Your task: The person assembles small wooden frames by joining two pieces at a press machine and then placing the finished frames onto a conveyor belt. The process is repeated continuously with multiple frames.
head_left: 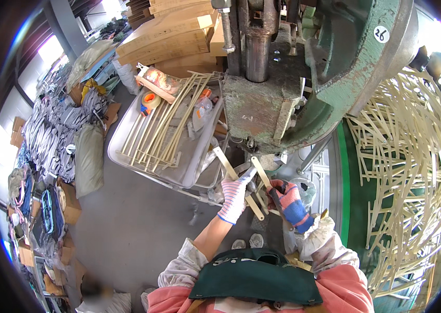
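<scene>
My left hand [232, 201], in a white glove with pink stripes, is closed round a flat cream strip [224, 162] with holes at its ends. The strip slants from upper left to lower right, and my index finger stretches out past it. In an orange and blue glove, my right hand [288, 202] is closed on a second cream strip [260, 171], whose far end points up toward the press. A dark, narrow piece [275, 199] also shows at that hand; I cannot tell what it is. Both strips are below the heavy head block [254, 112] of a green press [353, 83].
Left of the press stands a pale tray cart [152, 175] with long cream strips, a tape roll [151, 100] and a printed bag [159, 83]. Cardboard boxes [171, 44] are stacked behind. A large heap of cream strips [408, 172] lies right; grey bundles [56, 135] lie left.
</scene>
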{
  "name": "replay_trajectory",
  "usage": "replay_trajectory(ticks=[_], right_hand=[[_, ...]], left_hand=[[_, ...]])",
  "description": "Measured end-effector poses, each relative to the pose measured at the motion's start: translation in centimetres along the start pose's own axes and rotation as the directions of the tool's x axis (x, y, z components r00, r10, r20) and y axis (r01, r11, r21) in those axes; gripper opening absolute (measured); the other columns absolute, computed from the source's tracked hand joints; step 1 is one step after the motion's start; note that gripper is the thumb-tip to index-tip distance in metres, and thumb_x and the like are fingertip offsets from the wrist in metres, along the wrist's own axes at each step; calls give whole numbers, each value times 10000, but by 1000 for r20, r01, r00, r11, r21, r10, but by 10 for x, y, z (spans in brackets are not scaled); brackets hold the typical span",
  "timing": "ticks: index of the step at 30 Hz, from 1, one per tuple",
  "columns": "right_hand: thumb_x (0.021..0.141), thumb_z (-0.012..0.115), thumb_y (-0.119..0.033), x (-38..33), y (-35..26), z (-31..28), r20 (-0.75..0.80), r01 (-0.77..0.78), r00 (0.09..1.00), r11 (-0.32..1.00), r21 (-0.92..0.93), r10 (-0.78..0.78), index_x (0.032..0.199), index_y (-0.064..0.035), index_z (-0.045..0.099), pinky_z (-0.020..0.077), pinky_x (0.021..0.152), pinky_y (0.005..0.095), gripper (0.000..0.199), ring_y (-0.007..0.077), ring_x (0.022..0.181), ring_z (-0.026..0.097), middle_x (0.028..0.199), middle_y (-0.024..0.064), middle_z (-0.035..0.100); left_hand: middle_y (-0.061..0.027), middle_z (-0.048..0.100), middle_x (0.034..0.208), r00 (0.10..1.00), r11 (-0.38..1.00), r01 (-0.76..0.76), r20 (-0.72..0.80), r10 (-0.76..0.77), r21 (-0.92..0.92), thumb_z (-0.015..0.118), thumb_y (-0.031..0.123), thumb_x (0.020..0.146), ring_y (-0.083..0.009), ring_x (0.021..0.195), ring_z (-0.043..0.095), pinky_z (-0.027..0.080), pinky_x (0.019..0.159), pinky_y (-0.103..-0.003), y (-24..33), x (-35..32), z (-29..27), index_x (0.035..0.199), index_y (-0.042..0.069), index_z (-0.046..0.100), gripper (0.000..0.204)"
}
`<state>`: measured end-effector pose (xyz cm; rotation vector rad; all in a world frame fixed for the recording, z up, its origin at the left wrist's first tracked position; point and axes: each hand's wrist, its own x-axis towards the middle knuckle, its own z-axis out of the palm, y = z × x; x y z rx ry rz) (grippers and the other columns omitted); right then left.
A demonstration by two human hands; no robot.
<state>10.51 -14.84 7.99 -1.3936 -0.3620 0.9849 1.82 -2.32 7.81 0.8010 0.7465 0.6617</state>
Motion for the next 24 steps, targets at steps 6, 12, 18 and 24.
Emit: replay_trajectory(ticks=[6, 12, 18, 24], right_hand=[[883, 574, -107, 16, 15, 1, 27, -6, 1000, 999, 45, 5, 976, 37, 576, 521, 454, 273, 171, 108, 519, 530, 675, 35, 561], [894, 567, -124, 20, 9, 2, 61, -12, 998, 999, 53, 9, 972, 51, 567, 515, 480, 273, 192, 114, 527, 541, 666, 37, 559], [896, 561, -95, 32, 15, -12, 203, -31, 978, 999, -28, 36, 989, 54, 560, 555, 574, 319, 176, 148, 633, 601, 743, 71, 612], [782, 592, -107, 94, 1, -47, 34, 50, 999, 585, -810, -38, 773, -32, 664, 529, 632, 360, 104, 223, 709, 668, 760, 117, 675]], left_hand=[[2, 614, 674, 999, 999, -52, 8, 52, 1, 685, 49, 795, -48, 485, 478, 364, 439, -198, -2, 15, 5, 972, -4, 664, 186], [26, 598, 660, 998, 998, -45, -29, 47, 50, 696, 57, 778, -41, 480, 468, 349, 434, -199, -7, 26, 5, 904, 32, 678, 130], [25, 565, 616, 985, 996, 3, -173, 12, 87, 684, 15, 761, -50, 450, 447, 305, 398, -202, -20, 33, 2, 819, 62, 654, 80], [-2, 546, 584, 985, 994, 106, -137, -101, 30, 712, 56, 772, -70, 419, 446, 288, 376, -214, -26, 41, -10, 754, 26, 621, 97]])
